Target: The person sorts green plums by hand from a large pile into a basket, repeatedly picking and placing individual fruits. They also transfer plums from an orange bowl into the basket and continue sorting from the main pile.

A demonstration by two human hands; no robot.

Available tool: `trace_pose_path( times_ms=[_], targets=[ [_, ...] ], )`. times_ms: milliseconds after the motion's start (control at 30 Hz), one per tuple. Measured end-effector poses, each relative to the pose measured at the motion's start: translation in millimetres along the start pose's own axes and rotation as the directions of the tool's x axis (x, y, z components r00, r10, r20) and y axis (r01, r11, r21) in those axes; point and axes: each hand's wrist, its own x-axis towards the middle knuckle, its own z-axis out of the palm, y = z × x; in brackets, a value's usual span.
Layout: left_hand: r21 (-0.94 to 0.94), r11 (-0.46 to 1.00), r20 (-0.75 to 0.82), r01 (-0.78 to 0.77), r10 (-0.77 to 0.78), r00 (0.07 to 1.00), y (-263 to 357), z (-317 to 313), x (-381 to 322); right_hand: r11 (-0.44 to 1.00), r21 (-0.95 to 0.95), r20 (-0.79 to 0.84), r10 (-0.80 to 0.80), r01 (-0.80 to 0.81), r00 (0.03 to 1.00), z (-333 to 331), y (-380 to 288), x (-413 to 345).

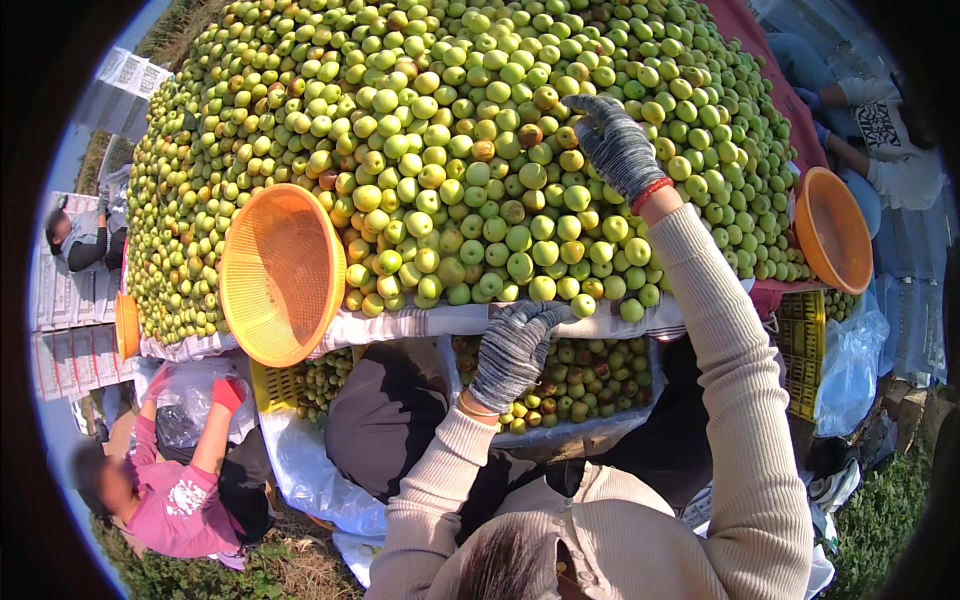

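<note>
A large heap of green and reddish-brown jujubes (450, 165) covers the cloth-lined table before me. My right hand (611, 142), in a grey knitted glove, reaches over the heap with its fingers spread and bent; no fruit shows in it. In a matching glove, my left hand (517, 352) is at the table's cloth edge (450, 321), beside a few fruits. Its fingers point right, and whether they hold anything is hidden. Below that edge, between my knees, a plastic-lined crate (559, 435) holds more fruit, many of them browner.
An orange plastic basket (281, 274) lies tilted on the heap's left edge; another orange basket (834, 229) is at the right. Yellow crates (801, 352) with plastic liners flank my legs. A person in pink (176, 502) sits at left, another (885, 142) at upper right.
</note>
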Motion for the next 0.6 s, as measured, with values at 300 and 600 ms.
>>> trace_pose_path(
  times_ms=[300,600],
  targets=[
    [0.699,0.713,0.227,-0.055,-0.149,0.962,-55.4,-48.7,81.2,0.934,-0.352,0.189,0.132,-0.059,0.973,61.2,-24.7,50.3],
    [0.829,0.554,0.078,0.079,-0.254,0.964,-105.7,-97.5,189.1,0.947,-0.266,0.001,0.185,-0.178,0.983,13.9,16.4,76.2]
  ],
)
